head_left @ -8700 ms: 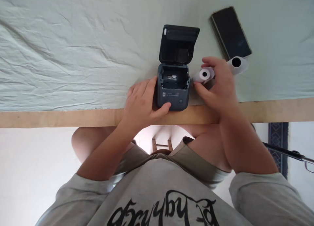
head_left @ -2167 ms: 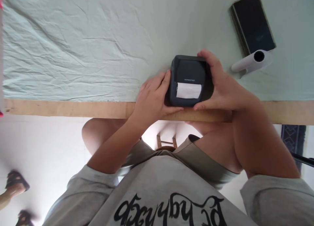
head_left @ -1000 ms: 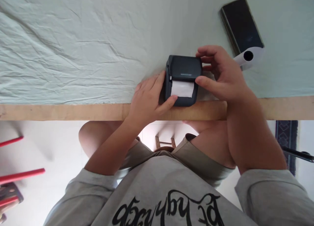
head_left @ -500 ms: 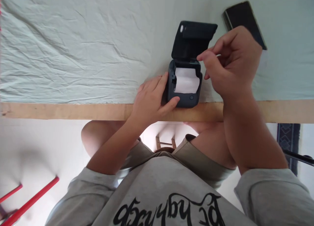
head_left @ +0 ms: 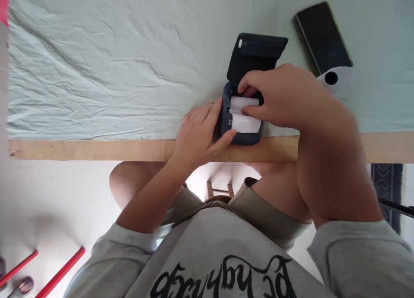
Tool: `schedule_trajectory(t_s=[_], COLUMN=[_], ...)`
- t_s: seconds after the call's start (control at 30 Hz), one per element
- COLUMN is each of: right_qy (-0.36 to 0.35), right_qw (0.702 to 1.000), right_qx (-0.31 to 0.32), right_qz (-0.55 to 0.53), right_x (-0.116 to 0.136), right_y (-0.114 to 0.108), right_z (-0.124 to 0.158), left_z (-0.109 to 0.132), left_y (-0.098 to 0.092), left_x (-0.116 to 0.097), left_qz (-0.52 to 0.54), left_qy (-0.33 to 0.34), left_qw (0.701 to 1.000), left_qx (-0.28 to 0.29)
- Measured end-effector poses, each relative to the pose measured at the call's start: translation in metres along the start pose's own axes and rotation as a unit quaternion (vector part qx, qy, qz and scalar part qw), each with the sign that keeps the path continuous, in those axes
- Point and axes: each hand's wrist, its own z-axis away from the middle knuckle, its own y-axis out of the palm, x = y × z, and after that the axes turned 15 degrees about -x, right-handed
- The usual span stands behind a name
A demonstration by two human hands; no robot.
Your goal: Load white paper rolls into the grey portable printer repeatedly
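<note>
A small dark thermal printer [head_left: 247,139] lies near the table's front edge with its lid [head_left: 255,52] raised at the back. Inside its compartment sits a white paper roll [head_left: 247,104], its loose end lying forward over the printer's front. My left hand [head_left: 202,127] grips the printer's left side, thumb on the front corner and fingers along the edge. From the right, my right hand [head_left: 274,95] reaches into the compartment, with thumb and fingers closed about the roll; part of the roll is hidden behind them.
Back right, a dark smartphone [head_left: 323,37] lies on the pale green cloth [head_left: 113,65]. Beside it is another white roll [head_left: 344,77] with a dark core, partly behind my right wrist. A wooden strip [head_left: 97,148] forms the table's front edge.
My right hand has moved left and down from beside the lid's hinge onto the paper roll. The paper end now reaches further forward. The second roll has come into view. My left hand stays put.
</note>
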Motion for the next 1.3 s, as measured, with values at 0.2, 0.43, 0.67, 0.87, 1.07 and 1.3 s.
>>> schedule_trajectory(t_s=[0.2,0.43,0.67,0.87,1.07,1.3], right_qy=[0.076,0.291,0.189,0.076,0.083,-0.012], right_qw=[0.955,0.712,0.862,0.951,0.955,0.937], right_qx=[-0.087,-0.297,-0.39,-0.298,-0.283,-0.347], right_qz=[-0.274,-0.565,-0.262,0.007,0.032,0.024], right_x=[0.009,-0.01,-0.018,-0.013,-0.03,-0.031], right_y=[-0.015,0.035,0.041,0.029,0.036,0.007], right_z=[0.024,0.049,0.059,0.073,0.071,0.08], left_z=[0.001,0.001,0.001,0.0,-0.001,0.001], left_y=[-0.003,-0.004,-0.001,-0.002,-0.001,-0.001], left_x=[0.0,0.002,0.003,0.004,0.002,0.004], left_qz=[0.031,0.028,0.011,0.009,0.01,0.01], left_qy=[0.0,0.003,0.016,0.018,0.022,0.022], left_qw=[1.0,1.0,1.0,1.0,0.999,0.999], left_qx=[-0.005,-0.005,-0.02,-0.019,-0.022,-0.025])
